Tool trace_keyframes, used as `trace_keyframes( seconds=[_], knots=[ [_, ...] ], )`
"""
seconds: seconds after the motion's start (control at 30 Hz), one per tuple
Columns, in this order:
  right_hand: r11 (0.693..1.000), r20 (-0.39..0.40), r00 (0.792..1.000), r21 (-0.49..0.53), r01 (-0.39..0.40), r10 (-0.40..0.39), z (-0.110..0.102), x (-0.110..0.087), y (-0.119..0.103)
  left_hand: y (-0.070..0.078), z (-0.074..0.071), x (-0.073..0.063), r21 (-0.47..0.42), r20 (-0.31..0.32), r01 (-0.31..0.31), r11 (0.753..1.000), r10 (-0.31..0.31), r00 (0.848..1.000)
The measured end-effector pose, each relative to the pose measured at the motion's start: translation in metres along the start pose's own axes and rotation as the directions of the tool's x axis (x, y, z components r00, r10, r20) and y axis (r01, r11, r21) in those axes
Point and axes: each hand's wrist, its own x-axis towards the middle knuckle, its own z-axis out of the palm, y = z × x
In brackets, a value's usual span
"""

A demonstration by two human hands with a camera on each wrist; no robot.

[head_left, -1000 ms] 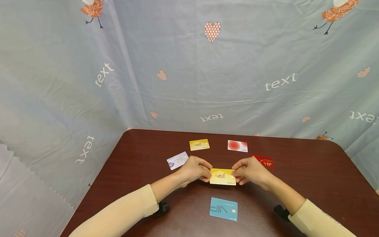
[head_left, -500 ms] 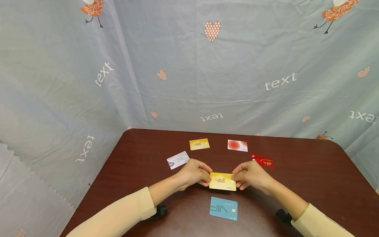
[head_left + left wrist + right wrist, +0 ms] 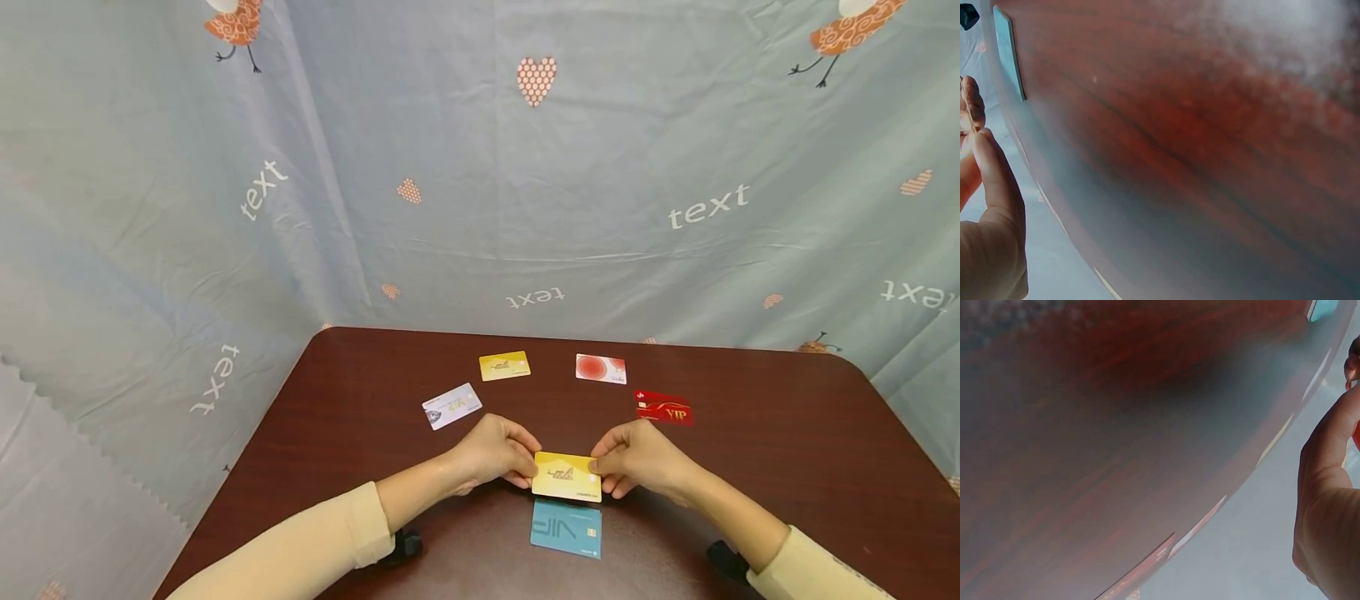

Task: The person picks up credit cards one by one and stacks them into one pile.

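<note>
A yellow card (image 3: 567, 477) is held face up between both hands in the head view. My left hand (image 3: 493, 452) pinches its left edge between thumb and fingers. At the opposite edge, my right hand (image 3: 647, 460) pinches it the same way. Just nearer than the held card lies a teal VIP card (image 3: 566, 532), its far edge close to or under the yellow one. The left wrist view has the left hand (image 3: 994, 206) gripping a card seen edge-on, with the teal card (image 3: 1007, 53) on the tabletop. Only part of the right hand (image 3: 1332, 506) enters the right wrist view.
Beyond the hands, several cards lie on the dark wooden table (image 3: 390, 358): a silver VIP card (image 3: 452, 407), another yellow card (image 3: 505, 366), a white card with red circles (image 3: 601, 369) and a red VIP card (image 3: 664, 408). A grey-blue printed curtain (image 3: 450, 233) hangs behind.
Both hands have drawn the yellow card nearer to the person, from farther up the table to the teal card's far edge. The red VIP card is now fully uncovered. The other cards stay put.
</note>
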Motion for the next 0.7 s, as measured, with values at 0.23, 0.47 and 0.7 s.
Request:
trace_keyframes(
  seconds=[0.23,0.47,0.7],
  knots=[
    [1.0,0.032,0.999,-0.013,0.008,-0.008,0.003,-0.005,0.004,-0.003,0.004,-0.004,0.018,0.017,0.016,1.0,-0.017,1.0],
    [1.0,0.064,0.998,-0.017,0.015,-0.014,0.006,-0.008,0.01,-0.004,0.006,-0.007,0.038,0.033,0.022,0.999,-0.024,0.999],
    [1.0,0.087,0.996,-0.019,0.018,-0.016,0.009,-0.011,0.015,-0.007,0.009,-0.009,0.059,0.045,0.043,0.997,-0.046,0.998]
  ],
)
